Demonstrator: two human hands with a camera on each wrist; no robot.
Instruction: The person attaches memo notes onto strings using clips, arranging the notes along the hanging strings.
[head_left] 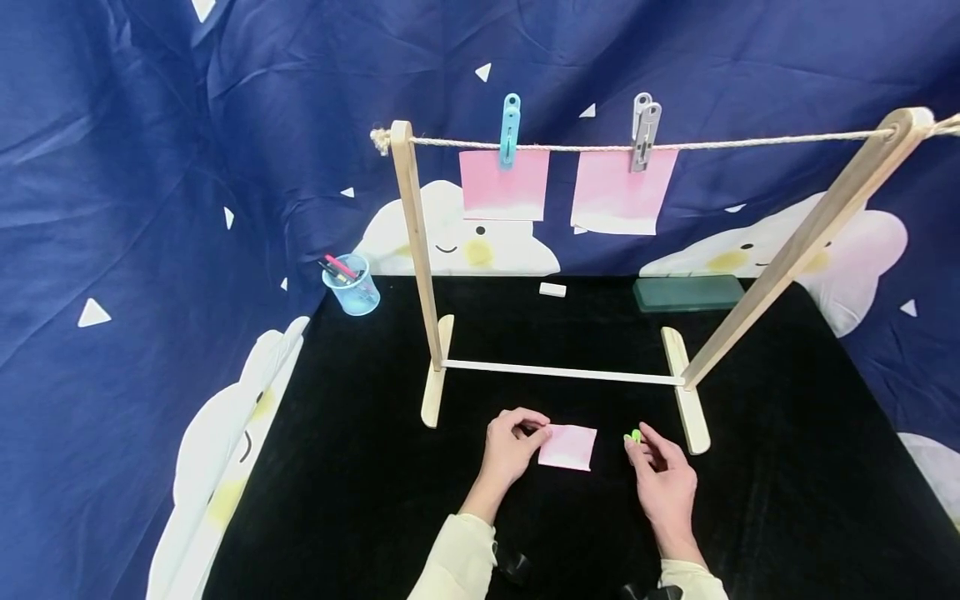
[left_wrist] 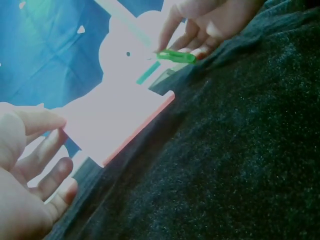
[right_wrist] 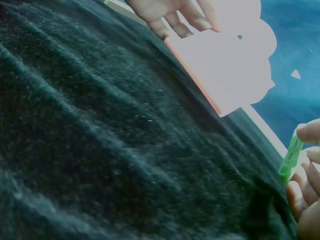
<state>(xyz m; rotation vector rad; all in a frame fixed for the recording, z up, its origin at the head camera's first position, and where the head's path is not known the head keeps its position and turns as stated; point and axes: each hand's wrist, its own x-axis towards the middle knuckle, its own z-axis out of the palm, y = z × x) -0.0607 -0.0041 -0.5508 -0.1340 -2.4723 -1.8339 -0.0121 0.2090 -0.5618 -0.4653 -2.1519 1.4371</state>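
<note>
My left hand [head_left: 508, 450] pinches a folded pink sheet of paper [head_left: 567, 447] by its left edge, thumb and forefinger at the corner. To its right, my right hand [head_left: 667, 487] holds a small green clothespin [right_wrist: 291, 157] between thumb and fingers, apart from the paper. Above and beyond both hands, a rope [head_left: 750, 143] carries two more pink sheets. A blue clothespin [head_left: 509, 129] grips the left sheet [head_left: 480, 187]; a grey clothespin [head_left: 645, 137] grips the right sheet [head_left: 611, 196].
Wooden posts, left [head_left: 419, 250] and right [head_left: 806, 233], hold up the rope, with a white crossbar [head_left: 562, 371] low between them. A blue pen cup [head_left: 357, 297], a white eraser-like block [head_left: 552, 290] and a green case [head_left: 688, 293] stand along the back of the black-covered table [head_left: 360, 467].
</note>
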